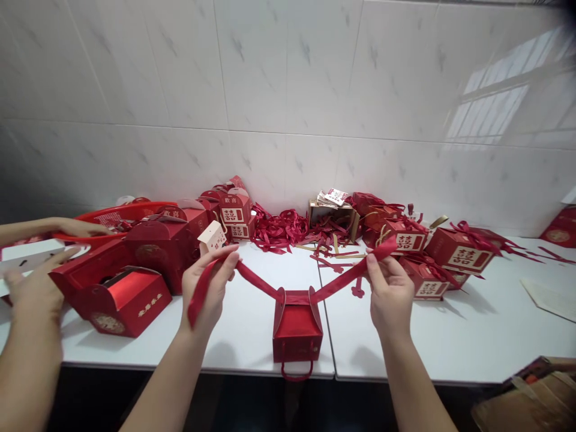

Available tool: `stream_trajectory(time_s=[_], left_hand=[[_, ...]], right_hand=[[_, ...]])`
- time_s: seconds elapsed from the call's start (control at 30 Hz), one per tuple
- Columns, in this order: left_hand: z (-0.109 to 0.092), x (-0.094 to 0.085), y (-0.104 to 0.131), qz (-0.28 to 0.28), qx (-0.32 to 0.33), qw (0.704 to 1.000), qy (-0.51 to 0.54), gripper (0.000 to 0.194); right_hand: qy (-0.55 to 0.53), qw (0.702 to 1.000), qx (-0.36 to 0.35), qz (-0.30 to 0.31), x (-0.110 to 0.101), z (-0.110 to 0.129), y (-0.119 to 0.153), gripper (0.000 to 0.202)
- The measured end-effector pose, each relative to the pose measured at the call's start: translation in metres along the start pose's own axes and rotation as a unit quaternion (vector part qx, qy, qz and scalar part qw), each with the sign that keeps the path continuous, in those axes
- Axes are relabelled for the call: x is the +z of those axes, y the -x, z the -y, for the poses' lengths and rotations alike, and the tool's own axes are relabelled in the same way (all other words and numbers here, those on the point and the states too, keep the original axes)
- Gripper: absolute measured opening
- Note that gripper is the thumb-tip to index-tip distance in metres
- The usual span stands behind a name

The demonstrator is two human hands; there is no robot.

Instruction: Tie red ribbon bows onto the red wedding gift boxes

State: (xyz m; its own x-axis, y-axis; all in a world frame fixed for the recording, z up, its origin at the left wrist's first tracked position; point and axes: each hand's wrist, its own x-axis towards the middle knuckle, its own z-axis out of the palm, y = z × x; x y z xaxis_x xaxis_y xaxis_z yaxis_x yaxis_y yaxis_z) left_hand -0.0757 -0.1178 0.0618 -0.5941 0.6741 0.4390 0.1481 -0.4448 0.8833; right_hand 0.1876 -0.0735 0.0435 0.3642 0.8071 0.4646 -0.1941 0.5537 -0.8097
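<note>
A small red gift box [297,327] stands at the table's front edge between my hands, its cord handle hanging over the edge. A red ribbon [258,280] runs through its top and spreads up to both sides in a V. My left hand [207,285] pinches one end, and a loose tail droops over the back of the fingers. The other end is pinched by my right hand [390,288], raised to about the same height. Neither hand touches the box itself.
A co-worker's hands [38,279] handle a white box at the left, near a red basket [121,211] and larger red boxes [130,300]. A ribbon heap [279,227] lies by the wall. Finished-looking ribboned boxes [463,251] stand right. A cardboard carton [531,399] is at lower right.
</note>
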Motion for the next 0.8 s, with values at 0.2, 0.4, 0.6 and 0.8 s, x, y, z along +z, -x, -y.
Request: stream_trajectory(time_s=[0.2, 0.4, 0.6, 0.8], left_hand=[[-0.047, 0.023, -0.018, 0.144, 0.022, 0.989, -0.029, 0.027], [-0.064, 0.039, -0.023, 0.167, 0.014, 0.982, -0.090, 0.019], [-0.055, 0.045, -0.019, 0.191, 0.031, 0.978, -0.072, 0.014], [-0.061, 0.046, -0.020, 0.210, 0.049, 0.975, -0.052, 0.038]], right_hand=[[0.029, 0.993, -0.032, 0.109, 0.018, 0.029, -0.018, 0.022], [0.032, 0.986, -0.043, 0.157, 0.022, 0.042, -0.028, 0.020], [-0.005, 0.991, -0.040, 0.126, 0.018, 0.044, -0.036, 0.021], [0.008, 0.984, -0.045, 0.173, 0.024, 0.059, -0.039, 0.018]])
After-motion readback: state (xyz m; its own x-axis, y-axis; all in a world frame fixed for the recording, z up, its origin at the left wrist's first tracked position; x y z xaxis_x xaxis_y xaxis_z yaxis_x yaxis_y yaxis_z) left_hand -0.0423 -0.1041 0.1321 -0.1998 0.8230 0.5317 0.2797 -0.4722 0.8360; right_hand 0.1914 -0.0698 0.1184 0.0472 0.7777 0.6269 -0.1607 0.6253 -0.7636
